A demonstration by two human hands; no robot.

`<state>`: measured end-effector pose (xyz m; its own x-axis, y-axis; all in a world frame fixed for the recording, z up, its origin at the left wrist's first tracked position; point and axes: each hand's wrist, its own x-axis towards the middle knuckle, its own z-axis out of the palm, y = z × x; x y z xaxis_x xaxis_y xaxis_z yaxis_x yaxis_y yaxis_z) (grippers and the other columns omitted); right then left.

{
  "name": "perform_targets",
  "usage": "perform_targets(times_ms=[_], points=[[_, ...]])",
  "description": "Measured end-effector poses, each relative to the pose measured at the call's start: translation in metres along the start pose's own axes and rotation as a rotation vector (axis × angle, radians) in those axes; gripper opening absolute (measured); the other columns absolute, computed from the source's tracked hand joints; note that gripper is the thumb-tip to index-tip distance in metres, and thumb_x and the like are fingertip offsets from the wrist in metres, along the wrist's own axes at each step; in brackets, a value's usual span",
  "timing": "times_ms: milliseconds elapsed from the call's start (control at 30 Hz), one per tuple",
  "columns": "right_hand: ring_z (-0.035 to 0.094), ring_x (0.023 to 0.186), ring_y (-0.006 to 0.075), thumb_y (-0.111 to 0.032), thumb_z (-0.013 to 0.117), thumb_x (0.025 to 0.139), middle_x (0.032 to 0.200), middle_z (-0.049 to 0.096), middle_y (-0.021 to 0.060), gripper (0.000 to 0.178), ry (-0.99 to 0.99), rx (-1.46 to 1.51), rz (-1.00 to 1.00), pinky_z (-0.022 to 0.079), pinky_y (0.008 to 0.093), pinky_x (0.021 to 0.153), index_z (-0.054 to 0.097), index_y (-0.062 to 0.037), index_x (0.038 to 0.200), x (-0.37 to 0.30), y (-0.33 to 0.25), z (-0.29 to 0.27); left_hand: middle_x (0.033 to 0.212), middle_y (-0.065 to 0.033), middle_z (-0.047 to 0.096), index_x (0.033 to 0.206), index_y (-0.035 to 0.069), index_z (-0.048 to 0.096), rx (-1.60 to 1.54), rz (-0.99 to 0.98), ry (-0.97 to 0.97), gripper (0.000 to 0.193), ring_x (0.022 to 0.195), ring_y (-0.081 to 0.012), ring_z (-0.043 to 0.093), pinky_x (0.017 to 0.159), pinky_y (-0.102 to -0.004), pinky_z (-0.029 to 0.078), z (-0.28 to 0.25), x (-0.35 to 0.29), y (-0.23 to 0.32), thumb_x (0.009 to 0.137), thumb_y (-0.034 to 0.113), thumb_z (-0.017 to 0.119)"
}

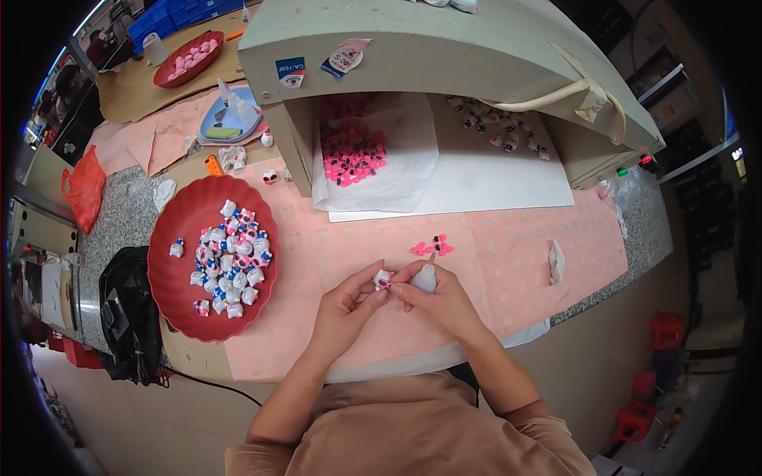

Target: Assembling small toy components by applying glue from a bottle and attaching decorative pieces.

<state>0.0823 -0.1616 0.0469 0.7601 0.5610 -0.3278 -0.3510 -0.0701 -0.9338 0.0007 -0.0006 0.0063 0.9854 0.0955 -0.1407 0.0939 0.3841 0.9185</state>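
Although the fisheye rim darkens the far left, we make out a crinkled red plastic bag [83, 190] and, beside it, a black bag [131, 317] whose folds are hard to read. Next we see a scalloped, ridged red bowl [161, 274] of glossy figurines [238, 262] in white, blue and pink, the lower ones hidden by those heaped on top. Our left hand [347, 305] pinches one white figurine [382, 278] between thumb and fingertips above the pink sheet [302, 317]; it is small and rounded, with dark and pink patches, its lower part covered by fingers. Beyond, under the metal hood [444, 51], the back of a pile of flat pink pieces [355, 163] sinks into shadow. Our right hand [446, 300] holds a translucent dropper bottle [425, 278], partly covered, with thumb and forefinger drawn together at the figurine; we cannot tell whether they pinch anything. Farther right lies a crumpled white tissue [556, 262].
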Motion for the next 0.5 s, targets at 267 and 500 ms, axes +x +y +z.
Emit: perform_targets(times_ms=[267, 500], points=[[0.056, 0.066, 0.0076, -0.005, 0.067, 0.086, 0.076, 0.057, 0.0011, 0.018, 0.011, -0.063, 0.013, 0.046, 0.0228, 0.059, 0.05, -0.0062, 0.09, -0.0004, 0.0024, -0.0019, 0.123, -0.0096, 0.059, 0.132, 0.005, 0.053, 0.194, 0.093, 0.029, 0.042, 0.106, -0.0141, 0.06, 0.089, -0.0283, 0.053, 0.0031, -0.0032, -0.0014, 0.09, -0.001, 0.06], [0.056, 0.068, 0.008, -0.004, 0.068, 0.086, 0.083, 0.056, 0.0019, 0.022, 0.023, -0.076, -0.063, 0.047, 0.0234, 0.061, 0.048, -0.0059, 0.094, -0.0029, 0.0062, 0.0001, 0.122, -0.0084, 0.056, 0.123, 0.003, 0.059, -0.03, 0.098, 0.033, 0.033, 0.108, -0.016, 0.059, 0.091, -0.0292, 0.054, 0.0019, -0.0028, 0.0043, 0.091, -0.003, 0.059]])
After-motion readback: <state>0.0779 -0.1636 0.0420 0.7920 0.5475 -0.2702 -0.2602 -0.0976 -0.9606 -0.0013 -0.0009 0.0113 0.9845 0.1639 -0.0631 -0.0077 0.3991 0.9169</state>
